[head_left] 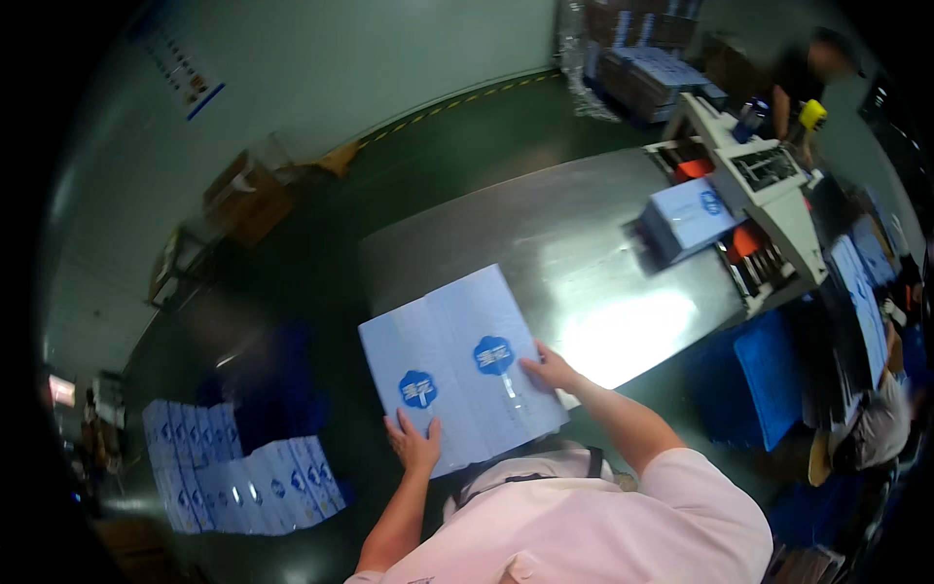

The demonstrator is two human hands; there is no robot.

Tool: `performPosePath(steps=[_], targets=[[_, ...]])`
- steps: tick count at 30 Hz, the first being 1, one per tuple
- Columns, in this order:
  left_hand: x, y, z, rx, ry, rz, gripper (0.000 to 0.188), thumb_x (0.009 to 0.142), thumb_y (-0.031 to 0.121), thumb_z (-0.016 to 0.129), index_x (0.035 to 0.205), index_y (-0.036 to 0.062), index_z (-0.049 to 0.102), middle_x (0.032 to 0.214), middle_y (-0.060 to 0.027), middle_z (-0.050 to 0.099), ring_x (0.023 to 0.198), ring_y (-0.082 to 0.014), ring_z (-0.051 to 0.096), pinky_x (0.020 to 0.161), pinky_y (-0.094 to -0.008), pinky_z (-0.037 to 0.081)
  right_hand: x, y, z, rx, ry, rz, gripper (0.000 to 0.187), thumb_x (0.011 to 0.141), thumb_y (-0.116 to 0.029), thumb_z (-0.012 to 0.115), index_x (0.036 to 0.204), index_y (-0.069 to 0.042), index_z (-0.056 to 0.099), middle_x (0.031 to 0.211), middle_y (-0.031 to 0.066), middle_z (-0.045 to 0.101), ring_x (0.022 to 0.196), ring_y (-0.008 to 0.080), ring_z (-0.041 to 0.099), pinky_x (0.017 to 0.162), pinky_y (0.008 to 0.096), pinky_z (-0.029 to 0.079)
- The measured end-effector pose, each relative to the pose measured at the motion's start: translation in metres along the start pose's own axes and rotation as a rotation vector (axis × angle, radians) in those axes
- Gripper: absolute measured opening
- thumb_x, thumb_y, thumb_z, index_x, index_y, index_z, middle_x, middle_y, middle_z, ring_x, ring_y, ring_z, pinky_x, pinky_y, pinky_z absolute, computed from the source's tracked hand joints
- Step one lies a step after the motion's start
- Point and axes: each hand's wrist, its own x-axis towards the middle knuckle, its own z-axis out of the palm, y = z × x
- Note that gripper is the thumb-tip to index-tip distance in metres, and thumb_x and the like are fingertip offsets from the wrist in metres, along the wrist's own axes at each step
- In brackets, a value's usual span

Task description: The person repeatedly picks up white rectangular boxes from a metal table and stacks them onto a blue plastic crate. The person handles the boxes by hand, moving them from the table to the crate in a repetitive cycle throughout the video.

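Two white cartons with blue emblems, a left carton (404, 355) and a right carton (516, 414), are held side by side in front of my body, a seam running between them. My left hand (415, 445) presses on the near left part of the left carton, its fingers spread over the surface. On the right carton's right edge, my right hand (553, 370) grips with the thumb on top. The undersides of both cartons are hidden. Strips of clear tape shine near the emblems.
A metal table (574, 253) stretches ahead to a carton sealing machine (769, 185), where another carton (686, 219) sits. Stacked white cartons (263, 487) stand at the lower left. A blue bin (744, 380) is at right. Other people work at far right. A brown box (248, 200) lies beyond, left.
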Motion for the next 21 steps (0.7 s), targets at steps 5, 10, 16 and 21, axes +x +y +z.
performPosePath(steps=[5,10,16,21], targets=[[-0.022,0.092,-0.015,0.279,-0.367,0.320,0.096,0.077,0.061,0.061,0.148,0.0080,0.024,0.154,-0.0271,0.005,0.139,-0.0525,0.000,0.110,-0.0634,-0.001,0.020,0.024,-0.038,-0.229,0.108,0.084,0.063,0.087,-0.043,0.061,0.134,-0.002,0.049,0.124,0.0185,0.059,0.109,0.0251,0.059,0.092,0.0345,0.047],[-0.016,0.113,-0.012,0.313,-0.457,0.273,0.098,0.078,0.065,0.059,0.152,0.0153,0.017,0.155,-0.0263,-0.001,0.138,-0.0551,-0.007,0.110,-0.0636,-0.004,0.057,0.029,-0.154,-0.664,0.610,-0.245,0.061,0.079,-0.031,0.061,0.128,0.004,0.048,0.124,0.0278,0.052,0.115,0.0396,0.051,0.098,0.0443,0.042],[-0.012,0.114,-0.015,0.379,-0.521,0.192,0.102,0.077,0.065,0.061,0.153,0.0172,0.012,0.156,-0.0244,-0.006,0.139,-0.0526,-0.010,0.110,-0.0642,-0.002,0.092,-0.053,-0.259,-1.118,0.873,-0.124,0.078,0.072,-0.026,0.073,0.136,-0.001,0.037,0.141,0.0222,0.038,0.131,0.0378,0.037,0.106,0.0485,0.032],[-0.013,0.105,-0.007,0.364,-0.488,0.215,0.102,0.076,0.064,0.062,0.152,0.0168,0.014,0.156,-0.0232,-0.007,0.139,-0.0520,-0.012,0.110,-0.0634,-0.005,0.105,-0.027,-0.264,-1.336,0.795,-0.013,0.090,0.070,-0.026,0.076,0.142,-0.001,0.029,0.147,0.0208,0.032,0.138,0.0349,0.029,0.110,0.0497,0.026]])
